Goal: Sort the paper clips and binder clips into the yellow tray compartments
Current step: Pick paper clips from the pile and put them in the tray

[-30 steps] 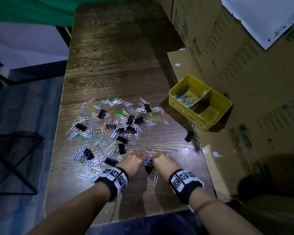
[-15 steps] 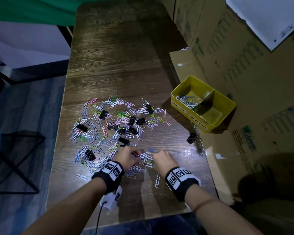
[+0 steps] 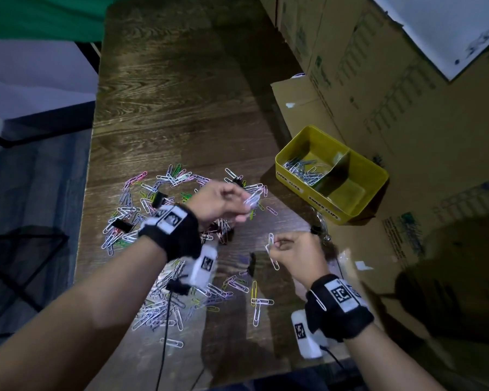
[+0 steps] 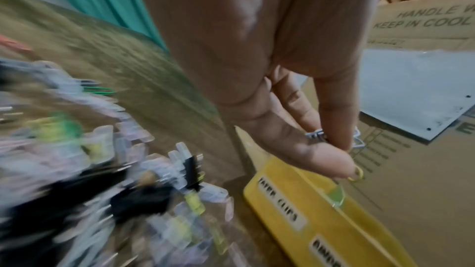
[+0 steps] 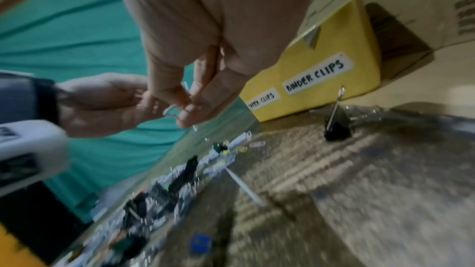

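A mixed pile of coloured paper clips (image 3: 153, 198) and black binder clips (image 3: 158, 199) is spread over the wooden table. My left hand (image 3: 223, 201) is raised above the pile and pinches a small bunch of paper clips (image 3: 251, 198) between thumb and fingers (image 4: 334, 149). My right hand (image 3: 294, 252) hovers nearer to me and pinches a few paper clips (image 3: 270, 245), also seen in the right wrist view (image 5: 170, 111). The yellow tray (image 3: 308, 193) stands to the right; its left compartment holds silver paper clips (image 3: 302, 167), and its right compartment looks bare.
One black binder clip (image 3: 318, 231) stands alone in front of the tray (image 5: 321, 52), also visible in the right wrist view (image 5: 336, 127). Cardboard boxes (image 3: 407, 108) line the table's right side right behind the tray. A cable (image 3: 164, 334) hangs from my left wrist over the near edge.
Both hands have risen off the table with paper clips in them. The left hand has moved away from me and right, toward the tray; the right hand has lifted slightly to the right.
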`<state>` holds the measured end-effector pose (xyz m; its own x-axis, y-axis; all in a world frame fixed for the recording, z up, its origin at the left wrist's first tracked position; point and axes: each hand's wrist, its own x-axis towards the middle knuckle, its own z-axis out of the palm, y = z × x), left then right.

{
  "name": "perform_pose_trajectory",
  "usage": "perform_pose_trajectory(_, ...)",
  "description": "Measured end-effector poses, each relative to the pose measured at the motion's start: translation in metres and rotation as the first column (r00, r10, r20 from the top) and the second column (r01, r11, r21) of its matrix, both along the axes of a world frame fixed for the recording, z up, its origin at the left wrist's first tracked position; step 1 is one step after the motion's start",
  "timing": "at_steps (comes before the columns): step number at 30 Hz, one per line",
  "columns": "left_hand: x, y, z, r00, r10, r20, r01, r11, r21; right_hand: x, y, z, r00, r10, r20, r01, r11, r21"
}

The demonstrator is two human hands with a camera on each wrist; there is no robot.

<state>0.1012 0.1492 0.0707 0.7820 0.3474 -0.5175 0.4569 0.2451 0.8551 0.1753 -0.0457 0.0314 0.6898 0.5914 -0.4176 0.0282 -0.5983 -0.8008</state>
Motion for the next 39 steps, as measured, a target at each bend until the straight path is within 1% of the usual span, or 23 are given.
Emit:
perform_pose_trajectory(4, 0.076, 0.006, 0.010, 0.996, 0.008, 0.087, -0.017, 0.995, 0.094, 0.017, -0.001, 0.030, 0.995, -0.095, -0.027, 0.098, 0.988, 0.118)
perform_pose_trajectory(7, 0.131, 0.005, 0.002, 0.998, 0.019, 0.063, -0.031, 0.980, 0.195, 0.037, 0.003, 0.044, 0.988, -0.138, 0.073, 0.123, 0.975, 0.183)
perform_pose_trajectory(8, 0.145, 0.004, -0.001, 1.000, -0.008, 0.023, 0.002, 0.961, 0.278, 0.045, 0.006, 0.048, 0.982, -0.157, 0.102, 0.135, 0.971, 0.195)
perform_pose_trajectory(9, 0.157, 0.003, -0.007, 0.998, -0.057, -0.033, 0.065, 0.922, 0.381, 0.054, 0.008, 0.050, 0.976, -0.177, 0.123, 0.149, 0.967, 0.207)
perform_pose_trajectory(11, 0.171, 0.002, -0.017, 0.973, -0.153, -0.171, 0.223, 0.813, 0.538, 0.074, 0.014, 0.055, 0.962, -0.206, 0.177, 0.166, 0.963, 0.213)
perform_pose_trajectory(12, 0.175, 0.001, -0.019, 0.959, -0.182, -0.217, 0.276, 0.775, 0.568, 0.085, 0.017, 0.058, 0.954, -0.214, 0.212, 0.171, 0.964, 0.201)
perform_pose_trajectory(14, 0.177, 0.002, -0.024, 0.950, -0.197, -0.242, 0.304, 0.755, 0.582, 0.106, 0.026, 0.064, 0.939, -0.206, 0.276, 0.166, 0.973, 0.162)
perform_pose_trajectory(15, 0.175, 0.004, -0.026, 0.957, -0.188, -0.219, 0.282, 0.768, 0.575, 0.115, 0.031, 0.066, 0.932, -0.188, 0.310, 0.152, 0.979, 0.138)
perform_pose_trajectory(16, 0.172, 0.005, -0.028, 0.971, -0.169, -0.172, 0.237, 0.800, 0.552, 0.124, 0.037, 0.068, 0.924, -0.160, 0.347, 0.130, 0.986, 0.107)
perform_pose_trajectory(18, 0.160, 0.005, -0.029, 0.996, -0.083, -0.045, 0.094, 0.877, 0.470, 0.138, 0.052, 0.068, 0.907, -0.076, 0.414, 0.071, 0.997, 0.029)
perform_pose_trajectory(19, 0.153, 0.005, -0.029, 0.999, -0.030, 0.021, 0.018, 0.900, 0.435, 0.145, 0.060, 0.067, 0.897, -0.029, 0.441, 0.040, 0.999, -0.017)
perform_pose_trajectory(21, 0.135, 0.001, -0.028, 0.995, 0.035, 0.096, -0.070, 0.916, 0.396, 0.156, 0.076, 0.061, 0.872, 0.082, 0.482, -0.021, 0.991, -0.131)
perform_pose_trajectory(22, 0.124, -0.001, -0.027, 0.994, 0.031, 0.104, -0.070, 0.915, 0.397, 0.159, 0.084, 0.058, 0.863, 0.145, 0.485, -0.052, 0.978, -0.201)
perform_pose_trajectory(23, 0.111, -0.003, -0.029, 0.996, -0.002, 0.087, -0.034, 0.909, 0.415, 0.160, 0.090, 0.054, 0.856, 0.209, 0.472, -0.082, 0.957, -0.277)
perform_pose_trajectory(25, 0.083, -0.007, -0.034, 0.991, -0.135, -0.003, 0.120, 0.869, 0.480, 0.163, 0.098, 0.047, 0.840, 0.327, 0.432, -0.134, 0.898, -0.419)
perform_pose_trajectory(27, 0.052, -0.011, -0.044, 0.946, -0.294, -0.133, 0.320, 0.798, 0.512, 0.165, 0.101, 0.039, 0.829, 0.392, 0.398, -0.167, 0.853, -0.494)
perform_pose_trajectory(29, 0.018, -0.016, -0.053, 0.869, -0.428, -0.250, 0.495, 0.727, 0.476, 0.165, 0.101, 0.033, 0.829, 0.406, 0.385, -0.173, 0.841, -0.513)
perform_pose_trajectory(31, -0.015, -0.018, -0.057, 0.795, -0.506, -0.333, 0.606, 0.671, 0.428, 0.162, 0.098, 0.030, 0.825, 0.408, 0.392, -0.173, 0.842, -0.511)
perform_pose_trajectory(33, -0.045, -0.017, -0.052, 0.710, -0.577, -0.405, 0.703, 0.612, 0.361, 0.158, 0.094, 0.029, 0.808, 0.419, 0.414, -0.183, 0.846, -0.501)
perform_pose_trajectory(34, -0.058, -0.015, -0.050, 0.656, -0.604, -0.453, 0.754, 0.560, 0.344, 0.154, 0.092, 0.030, 0.798, 0.422, 0.430, -0.189, 0.853, -0.486)
perform_pose_trajectory(36, -0.082, -0.011, -0.047, 0.530, -0.617, -0.582, 0.848, 0.401, 0.347, 0.146, 0.088, 0.031, 0.778, 0.407, 0.479, -0.198, 0.882, -0.428)
perform_pose_trajectory(37, -0.094, -0.010, -0.047, 0.464, -0.602, -0.650, 0.886, 0.322, 0.334, 0.142, 0.086, 0.031, 0.764, 0.397, 0.508, -0.205, 0.897, -0.391)
perform_pose_trajectory(39, -0.115, -0.007, -0.049, 0.356, -0.554, -0.753, 0.934, 0.214, 0.284, 0.128, 0.081, 0.033, 0.715, 0.392, 0.579, -0.247, 0.916, -0.315)
